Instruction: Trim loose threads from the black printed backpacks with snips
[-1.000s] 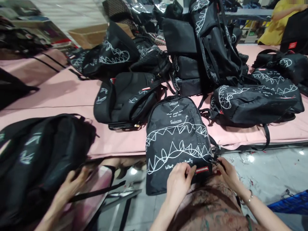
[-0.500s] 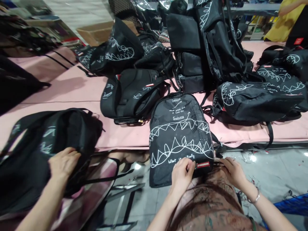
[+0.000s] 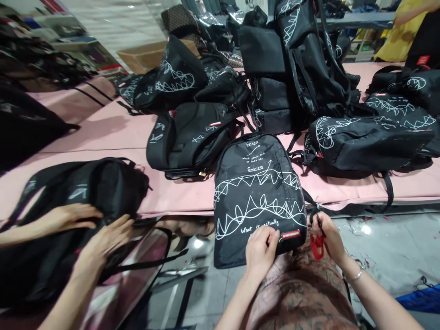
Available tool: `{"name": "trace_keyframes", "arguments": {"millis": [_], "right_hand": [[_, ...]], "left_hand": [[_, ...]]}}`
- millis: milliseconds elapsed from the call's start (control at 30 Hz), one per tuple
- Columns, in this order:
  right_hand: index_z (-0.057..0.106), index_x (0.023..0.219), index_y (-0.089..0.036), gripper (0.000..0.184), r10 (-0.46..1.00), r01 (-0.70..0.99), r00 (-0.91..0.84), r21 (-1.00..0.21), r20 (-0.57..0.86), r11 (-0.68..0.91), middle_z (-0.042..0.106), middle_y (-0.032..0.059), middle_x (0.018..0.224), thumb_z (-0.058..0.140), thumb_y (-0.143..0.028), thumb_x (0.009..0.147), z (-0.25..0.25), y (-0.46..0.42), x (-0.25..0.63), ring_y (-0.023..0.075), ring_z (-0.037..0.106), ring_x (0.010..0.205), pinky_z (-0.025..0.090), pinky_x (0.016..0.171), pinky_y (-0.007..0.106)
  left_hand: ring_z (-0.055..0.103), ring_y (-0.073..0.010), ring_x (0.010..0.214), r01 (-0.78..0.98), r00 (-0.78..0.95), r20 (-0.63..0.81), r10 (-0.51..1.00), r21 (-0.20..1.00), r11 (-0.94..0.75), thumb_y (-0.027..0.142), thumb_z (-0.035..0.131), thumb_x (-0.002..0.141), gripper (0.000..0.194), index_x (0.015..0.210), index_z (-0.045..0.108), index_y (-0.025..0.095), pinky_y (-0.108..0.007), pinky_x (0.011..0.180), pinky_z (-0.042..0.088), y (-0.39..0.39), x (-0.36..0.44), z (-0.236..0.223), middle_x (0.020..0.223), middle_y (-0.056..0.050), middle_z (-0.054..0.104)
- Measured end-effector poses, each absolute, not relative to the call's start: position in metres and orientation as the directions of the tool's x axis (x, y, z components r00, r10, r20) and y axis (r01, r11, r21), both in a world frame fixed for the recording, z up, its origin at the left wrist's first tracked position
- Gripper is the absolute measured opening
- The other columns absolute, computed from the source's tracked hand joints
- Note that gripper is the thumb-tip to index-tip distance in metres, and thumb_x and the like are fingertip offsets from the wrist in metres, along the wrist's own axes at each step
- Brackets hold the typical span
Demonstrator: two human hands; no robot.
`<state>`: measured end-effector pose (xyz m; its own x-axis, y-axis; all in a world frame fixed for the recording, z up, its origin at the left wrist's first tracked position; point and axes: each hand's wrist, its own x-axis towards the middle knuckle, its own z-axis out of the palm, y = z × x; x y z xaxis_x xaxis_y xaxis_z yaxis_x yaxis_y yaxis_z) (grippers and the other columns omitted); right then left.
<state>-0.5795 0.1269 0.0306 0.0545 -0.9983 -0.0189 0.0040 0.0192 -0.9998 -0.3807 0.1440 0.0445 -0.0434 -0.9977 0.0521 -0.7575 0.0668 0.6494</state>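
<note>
A black backpack (image 3: pixel 257 188) with white scribbled lines and lettering lies in front of me, its lower end overhanging the table edge towards my lap. My left hand (image 3: pixel 261 247) is closed on the lower front of it, fingers curled beside a red label (image 3: pixel 291 234). Just right of the backpack's lower corner, my right hand (image 3: pixel 328 236) is closed around what look like red-handled scissors (image 3: pixel 316 246). The red loops hang below the fingers; the blades cannot be made out clearly. Near this hand a black strap comes off the backpack's side.
At left, a co-worker's two hands (image 3: pixel 106 238) work on another black backpack (image 3: pixel 117 183). More backpacks (image 3: pixel 192 137) lie across the pink table (image 3: pixel 113 133), with a tall pile (image 3: pixel 271 50) behind mine. A person in yellow (image 3: pixel 392 36) stands far right.
My right hand has risen slightly, and the red handles now show beneath it. My left hand stays on the backpack. A second co-worker's hand has come onto the left backpack.
</note>
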Motion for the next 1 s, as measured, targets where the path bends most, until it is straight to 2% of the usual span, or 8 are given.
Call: {"name": "trace_keyframes", "arguments": {"millis": [67, 133, 200, 267, 367, 500, 833, 1000], "right_hand": [[0.046, 0.087, -0.017, 0.030, -0.997, -0.067, 0.078, -0.997, 0.026, -0.031, 0.048, 0.0012, 0.069, 0.033, -0.044, 0.091, 0.025, 0.124, -0.590, 0.0123, 0.048, 0.061, 0.042, 0.058, 0.024], [0.046, 0.103, -0.017, 0.024, -0.989, -0.244, 0.095, -0.961, 0.112, -0.132, 0.055, 0.0059, 0.086, 0.041, -0.036, 0.089, 0.013, 0.125, -0.604, 0.0155, 0.054, 0.077, 0.044, 0.070, 0.027], [0.048, 0.104, -0.017, 0.021, -0.969, -0.417, 0.133, -0.875, 0.210, -0.247, 0.056, 0.0089, 0.095, 0.045, -0.029, 0.087, 0.000, 0.130, -0.618, 0.0183, 0.055, 0.087, 0.045, 0.075, 0.029], [0.051, 0.101, -0.017, 0.017, -0.932, -0.488, 0.192, -0.794, 0.308, -0.362, 0.057, 0.0097, 0.095, 0.045, -0.024, 0.087, -0.011, 0.135, -0.628, 0.0193, 0.055, 0.088, 0.045, 0.074, 0.031], [0.052, 0.101, -0.019, 0.017, -0.875, -0.477, 0.268, -0.733, 0.404, -0.485, 0.058, 0.0085, 0.092, 0.042, -0.019, 0.088, -0.018, 0.142, -0.633, 0.0186, 0.056, 0.086, 0.046, 0.073, 0.031], [0.052, 0.103, -0.019, 0.019, -0.828, -0.432, 0.344, -0.709, 0.442, -0.558, 0.059, 0.0077, 0.092, 0.039, -0.018, 0.089, -0.015, 0.144, -0.628, 0.0180, 0.055, 0.087, 0.046, 0.073, 0.032], [0.054, 0.104, -0.017, 0.018, -0.774, -0.517, 0.415, -0.576, 0.478, -0.633, 0.059, 0.0093, 0.097, 0.043, -0.020, 0.089, -0.013, 0.132, -0.618, 0.0193, 0.054, 0.092, 0.045, 0.078, 0.035], [0.057, 0.096, -0.016, 0.016, -0.733, -0.549, 0.453, -0.488, 0.507, -0.678, 0.061, 0.0090, 0.089, 0.043, -0.020, 0.090, -0.008, 0.130, -0.618, 0.0191, 0.055, 0.084, 0.044, 0.073, 0.034]], "left_hand": [[0.047, -0.0139, 0.067, -0.752, -0.046, 0.066, -0.997, 0.654, 0.078, 0.037, 0.038, 0.087, 0.031, 0.065, 0.049, 0.017, -0.025, 0.064, 0.035, 0.145, -0.379, 0.043, 0.066, -0.001, 0.051], [0.047, -0.0136, 0.066, -0.748, -0.047, 0.069, -0.997, 0.659, 0.081, 0.037, 0.038, 0.087, 0.031, 0.064, 0.049, 0.017, -0.025, 0.064, 0.035, 0.146, -0.378, 0.042, 0.066, -0.001, 0.051], [0.047, -0.0133, 0.065, -0.741, -0.046, 0.068, -0.997, 0.667, 0.080, 0.037, 0.039, 0.087, 0.032, 0.064, 0.048, 0.017, -0.025, 0.064, 0.035, 0.146, -0.378, 0.041, 0.065, -0.001, 0.050], [0.047, -0.0132, 0.064, -0.729, -0.041, 0.062, -0.997, 0.681, 0.073, 0.038, 0.039, 0.086, 0.032, 0.064, 0.048, 0.017, -0.025, 0.063, 0.036, 0.146, -0.378, 0.042, 0.064, 0.000, 0.050], [0.047, -0.0133, 0.065, -0.705, -0.031, 0.060, -0.998, 0.706, 0.064, 0.038, 0.038, 0.086, 0.031, 0.065, 0.049, 0.017, -0.025, 0.063, 0.036, 0.146, -0.378, 0.042, 0.065, 0.000, 0.050], [0.046, -0.0128, 0.064, -0.689, -0.034, 0.083, -0.996, 0.720, 0.083, 0.038, 0.039, 0.086, 0.031, 0.065, 0.048, 0.017, -0.024, 0.062, 0.036, 0.147, -0.379, 0.042, 0.065, 0.000, 0.049], [0.045, -0.0126, 0.064, -0.671, -0.028, 0.108, -0.994, 0.735, 0.099, 0.038, 0.040, 0.087, 0.032, 0.064, 0.046, 0.017, -0.024, 0.064, 0.035, 0.149, -0.379, 0.040, 0.064, 0.000, 0.047], [0.046, -0.0128, 0.065, -0.661, -0.026, 0.096, -0.995, 0.745, 0.090, 0.038, 0.040, 0.086, 0.031, 0.065, 0.048, 0.017, -0.024, 0.065, 0.036, 0.149, -0.379, 0.039, 0.065, 0.000, 0.049]]}}
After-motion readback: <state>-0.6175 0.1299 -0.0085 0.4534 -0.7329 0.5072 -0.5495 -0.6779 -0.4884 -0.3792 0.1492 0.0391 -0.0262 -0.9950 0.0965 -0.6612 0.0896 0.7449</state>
